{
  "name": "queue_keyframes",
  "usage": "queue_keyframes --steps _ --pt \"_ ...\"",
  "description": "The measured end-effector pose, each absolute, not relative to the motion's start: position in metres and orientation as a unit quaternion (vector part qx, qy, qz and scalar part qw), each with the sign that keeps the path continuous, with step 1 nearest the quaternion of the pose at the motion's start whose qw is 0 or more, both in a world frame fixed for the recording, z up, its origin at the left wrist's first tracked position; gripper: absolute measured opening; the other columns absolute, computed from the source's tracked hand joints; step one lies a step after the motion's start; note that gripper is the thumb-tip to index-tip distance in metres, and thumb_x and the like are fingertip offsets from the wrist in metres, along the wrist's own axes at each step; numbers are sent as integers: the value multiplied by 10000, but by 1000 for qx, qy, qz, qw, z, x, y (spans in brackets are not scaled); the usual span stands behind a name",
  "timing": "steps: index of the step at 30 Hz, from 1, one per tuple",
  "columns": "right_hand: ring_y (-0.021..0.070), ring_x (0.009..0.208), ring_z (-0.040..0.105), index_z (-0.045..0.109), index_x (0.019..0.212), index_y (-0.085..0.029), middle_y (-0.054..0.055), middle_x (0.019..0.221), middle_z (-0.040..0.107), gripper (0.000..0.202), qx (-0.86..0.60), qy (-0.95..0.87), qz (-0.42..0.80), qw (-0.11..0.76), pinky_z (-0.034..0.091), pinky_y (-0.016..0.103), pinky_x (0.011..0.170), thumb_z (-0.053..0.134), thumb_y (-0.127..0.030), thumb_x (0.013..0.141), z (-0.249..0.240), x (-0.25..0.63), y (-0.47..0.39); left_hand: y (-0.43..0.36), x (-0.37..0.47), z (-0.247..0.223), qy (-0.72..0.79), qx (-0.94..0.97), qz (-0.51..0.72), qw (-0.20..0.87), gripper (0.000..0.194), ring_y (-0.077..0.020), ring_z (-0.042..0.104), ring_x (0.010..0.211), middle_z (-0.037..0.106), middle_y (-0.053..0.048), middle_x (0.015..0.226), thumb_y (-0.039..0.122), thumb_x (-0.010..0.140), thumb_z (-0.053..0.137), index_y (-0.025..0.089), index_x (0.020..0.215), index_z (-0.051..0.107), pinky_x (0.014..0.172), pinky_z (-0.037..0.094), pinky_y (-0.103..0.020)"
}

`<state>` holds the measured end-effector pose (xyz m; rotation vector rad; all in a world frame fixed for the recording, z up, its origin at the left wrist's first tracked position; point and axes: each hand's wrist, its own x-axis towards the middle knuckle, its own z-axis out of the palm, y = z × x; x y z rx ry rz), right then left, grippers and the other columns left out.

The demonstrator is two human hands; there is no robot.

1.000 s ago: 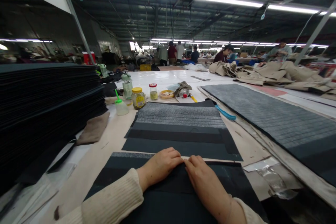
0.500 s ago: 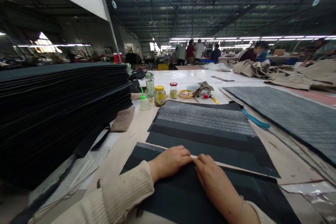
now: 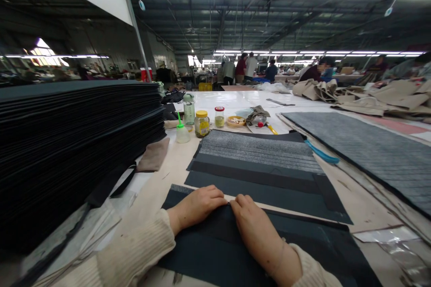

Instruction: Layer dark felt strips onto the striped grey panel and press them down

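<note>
A dark blue-green fabric panel (image 3: pixel 208 251) lies close to me, with a grey speckled strip at its far left corner. Along its far edge, my left hand (image 3: pixel 200 206) and my right hand (image 3: pixel 254 228) are nearly fingertip to fingertip. Both have their thumbs and fingers closed on this edge, pinching the fabric. Just beyond lies a second panel (image 3: pixel 249 188) with a black band and grey speckled stripes, a thin pale gap separating the two. The thumbs are mostly hidden.
A tall stack of dark panels (image 3: pixel 77 139) rises on the left. Behind the work stand a green-tipped squeeze bottle (image 3: pixel 182 133), a yellow-lidded jar (image 3: pixel 202 124) and a red-lidded jar (image 3: pixel 219 117). A blue strap (image 3: pixel 321 152) and grey sheets (image 3: pixel 363 143) lie rightward; people stand far off.
Both hands have slid left along the panel's far edge, still close together and pinching it. The whole view has also shifted slightly.
</note>
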<state>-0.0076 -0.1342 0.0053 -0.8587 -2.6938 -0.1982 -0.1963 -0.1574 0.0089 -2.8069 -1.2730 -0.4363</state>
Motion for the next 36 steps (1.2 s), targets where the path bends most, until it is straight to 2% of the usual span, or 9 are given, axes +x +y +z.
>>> queue_keyframes --steps 7,13,20,31,36 --pt "195 708 520 598 837 -145 63 781 576 286 -269 -946 -101 151 430 306 666 441 69 730 9 -8 -137 -162 -220 12 -408 -901 -147 3 264 -156 539 896 612 -72 947 118 906 364 148 1041 589 836 466 -290" --pt "189 738 521 608 833 -150 62 810 577 277 -279 -952 -45 118 438 288 642 438 54 756 13 -31 -136 -171 -240 5 -429 -884 -186 12 288 -149 548 885 625 -66 948 92 897 348 161 1024 597 810 471 -279" --pt "194 739 529 608 840 -130 79 806 580 256 -272 -954 -42 117 459 288 591 440 47 763 14 -52 -142 -173 -245 13 -412 -899 -144 21 251 -161 539 890 631 -75 957 124 905 378 142 1041 587 823 463 -289" --pt "202 750 526 626 857 -100 98 825 591 223 -226 -969 -45 94 456 312 649 450 15 783 19 -87 -145 -185 -272 9 -449 -880 -152 36 262 -160 544 889 630 -75 951 122 907 360 148 1019 595 828 454 -300" --pt "205 802 523 621 915 -107 96 879 589 231 -241 -968 -1 73 450 300 675 452 -1 800 21 -86 -145 -192 -292 12 -457 -877 -140 41 264 -161 549 885 628 -71 948 111 901 367 161 1047 582 809 465 -292"
